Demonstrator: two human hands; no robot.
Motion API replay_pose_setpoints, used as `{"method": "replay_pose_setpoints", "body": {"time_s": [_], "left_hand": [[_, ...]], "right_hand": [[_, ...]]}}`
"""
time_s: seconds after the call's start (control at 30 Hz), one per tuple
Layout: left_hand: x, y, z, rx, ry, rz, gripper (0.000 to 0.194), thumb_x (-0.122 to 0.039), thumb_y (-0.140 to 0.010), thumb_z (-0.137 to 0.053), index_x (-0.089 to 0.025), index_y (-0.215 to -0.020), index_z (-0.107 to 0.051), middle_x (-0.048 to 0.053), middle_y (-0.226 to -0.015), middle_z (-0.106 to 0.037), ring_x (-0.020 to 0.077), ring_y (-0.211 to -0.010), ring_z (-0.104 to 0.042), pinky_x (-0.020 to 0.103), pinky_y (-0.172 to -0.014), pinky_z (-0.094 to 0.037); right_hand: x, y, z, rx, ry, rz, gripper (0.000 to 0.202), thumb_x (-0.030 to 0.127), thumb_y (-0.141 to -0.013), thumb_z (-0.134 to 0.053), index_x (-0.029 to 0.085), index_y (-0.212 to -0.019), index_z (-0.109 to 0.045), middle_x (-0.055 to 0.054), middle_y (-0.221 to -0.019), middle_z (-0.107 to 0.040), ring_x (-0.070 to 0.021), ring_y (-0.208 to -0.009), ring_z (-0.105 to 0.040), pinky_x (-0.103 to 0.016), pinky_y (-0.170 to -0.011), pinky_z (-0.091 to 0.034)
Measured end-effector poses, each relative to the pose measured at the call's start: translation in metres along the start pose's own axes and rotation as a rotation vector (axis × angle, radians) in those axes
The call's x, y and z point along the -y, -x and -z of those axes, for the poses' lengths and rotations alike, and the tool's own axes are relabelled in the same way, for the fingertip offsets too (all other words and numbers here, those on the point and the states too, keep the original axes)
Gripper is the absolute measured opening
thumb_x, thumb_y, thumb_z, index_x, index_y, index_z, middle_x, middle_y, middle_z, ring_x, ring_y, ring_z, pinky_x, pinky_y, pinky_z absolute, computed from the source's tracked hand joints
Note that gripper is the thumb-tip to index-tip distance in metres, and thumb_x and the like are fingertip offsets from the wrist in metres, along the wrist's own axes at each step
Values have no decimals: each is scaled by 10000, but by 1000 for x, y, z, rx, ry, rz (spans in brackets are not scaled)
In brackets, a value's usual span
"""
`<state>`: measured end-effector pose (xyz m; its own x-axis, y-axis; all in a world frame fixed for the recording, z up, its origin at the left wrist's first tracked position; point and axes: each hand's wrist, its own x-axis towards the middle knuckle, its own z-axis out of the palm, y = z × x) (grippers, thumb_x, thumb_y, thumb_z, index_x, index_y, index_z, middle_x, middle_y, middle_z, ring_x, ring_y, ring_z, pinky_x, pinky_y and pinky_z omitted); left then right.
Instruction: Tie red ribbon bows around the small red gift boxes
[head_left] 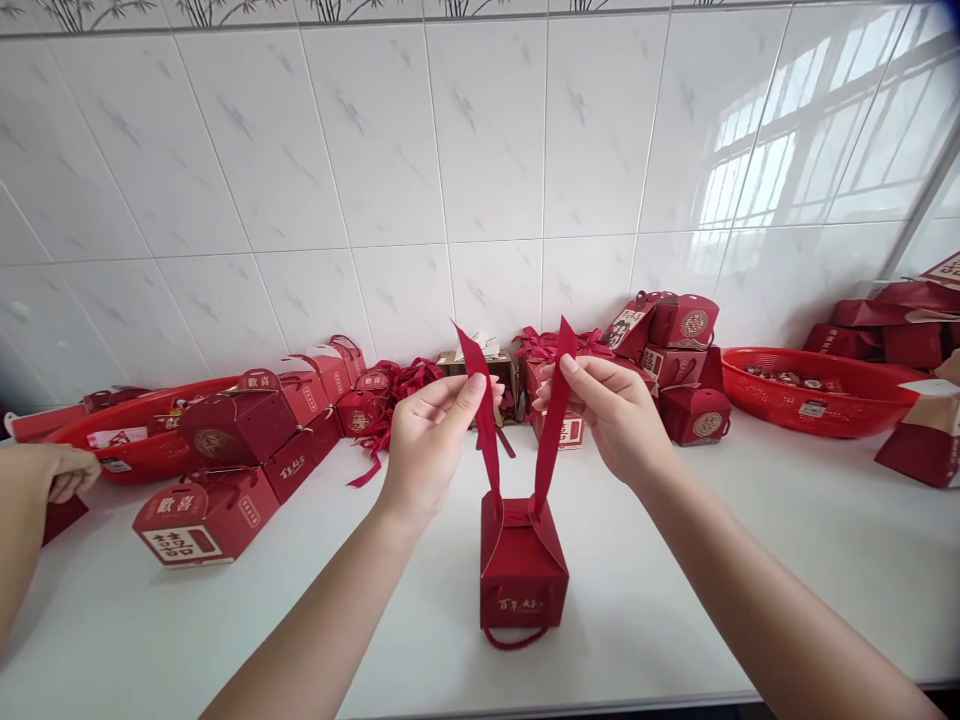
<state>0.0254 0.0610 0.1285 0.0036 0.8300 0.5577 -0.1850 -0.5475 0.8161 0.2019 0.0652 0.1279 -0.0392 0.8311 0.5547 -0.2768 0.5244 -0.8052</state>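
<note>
A small dark red gift box (523, 575) with gold lettering stands upright on the white table, a red cord handle hanging at its front. From its folded top rise two ends of a red ribbon. My left hand (435, 435) pinches the left ribbon end (486, 430) between thumb and fingers, above and left of the box. The right ribbon end (553, 440) is pinched in my right hand (611, 415), above and right of it. Both ends are pulled upward, apart from each other, in a V shape.
Stacked red boxes (240, 430) stand at the left, more boxes (686, 365) at the back right. Red baskets (832, 395) sit on both sides. Loose red ribbons (405, 385) lie by the tiled wall. Another person's hand (71, 470) is at the far left.
</note>
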Motion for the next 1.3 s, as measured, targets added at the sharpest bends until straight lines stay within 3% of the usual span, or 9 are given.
{"method": "replay_pose_setpoints", "body": {"time_s": [0.2,0.47,0.57,0.67,0.83,1.0,1.1,1.17,1.3], "left_hand": [[-5,6,-2,247,-125,44,197,-350,-859,-628,-190,-753,-672,-25,-607,-611,118,-675,-596,242,-710,-477],[-9,6,3,325,-406,104,206,-329,-815,-663,-180,-674,-646,-28,-611,-575,101,-590,-499,229,-566,-400],[-6,8,5,347,-474,117,143,-337,-816,-658,-198,-832,-684,-5,-708,-635,130,-670,-553,255,-630,-435],[-4,10,11,365,-351,204,278,-300,-814,-658,-222,-1077,-611,-2,-760,-639,156,-740,-602,290,-717,-472],[0,10,24,323,-3,344,304,-224,-798,-661,-196,-1086,-566,-21,-727,-588,157,-738,-628,314,-779,-488],[5,11,27,359,89,419,295,-234,-815,-658,-213,-1095,-567,-5,-760,-626,178,-804,-653,339,-837,-495],[9,17,27,363,-90,302,327,-275,-858,-605,-244,-1179,-551,3,-766,-656,180,-810,-653,294,-789,-492],[12,23,28,299,-337,123,342,-294,-877,-571,-262,-1217,-558,14,-794,-684,175,-772,-645,270,-737,-489],[21,37,46,158,-832,-274,257,-270,-852,-576,-253,-1089,-676,53,-943,-721,204,-840,-656,281,-812,-478]], "right_hand": [[-3,3,-6,-15,70,-119,268,425,-760,-717,166,-789,-656,17,-559,-610,-79,-415,-473,-213,-397,-349],[-7,15,-3,290,214,-31,177,351,-796,-682,179,-753,-680,3,-657,-593,-117,-619,-518,-246,-544,-403],[-11,15,-3,276,258,30,227,383,-830,-655,173,-746,-681,6,-642,-579,-99,-573,-480,-236,-513,-389],[-15,15,0,312,280,78,231,376,-886,-587,182,-813,-687,4,-660,-591,-87,-526,-465,-224,-472,-401],[-24,16,13,481,614,453,246,219,-959,-445,215,-1048,-674,-65,-892,-670,-155,-772,-608,-288,-655,-514],[-30,17,20,445,1029,779,329,125,-968,-378,206,-1077,-678,-72,-914,-695,-178,-785,-600,-338,-702,-475],[-34,21,19,410,1080,806,315,128,-968,-398,203,-1138,-652,-69,-930,-702,-179,-793,-604,-335,-717,-472],[-38,26,17,338,1069,773,331,141,-965,-405,208,-1220,-605,-70,-937,-702,-183,-785,-607,-333,-708,-474],[-44,45,29,87,1058,542,322,228,-968,-401,194,-1212,-607,-89,-896,-697,-211,-773,-624,-330,-663,-485]]}}
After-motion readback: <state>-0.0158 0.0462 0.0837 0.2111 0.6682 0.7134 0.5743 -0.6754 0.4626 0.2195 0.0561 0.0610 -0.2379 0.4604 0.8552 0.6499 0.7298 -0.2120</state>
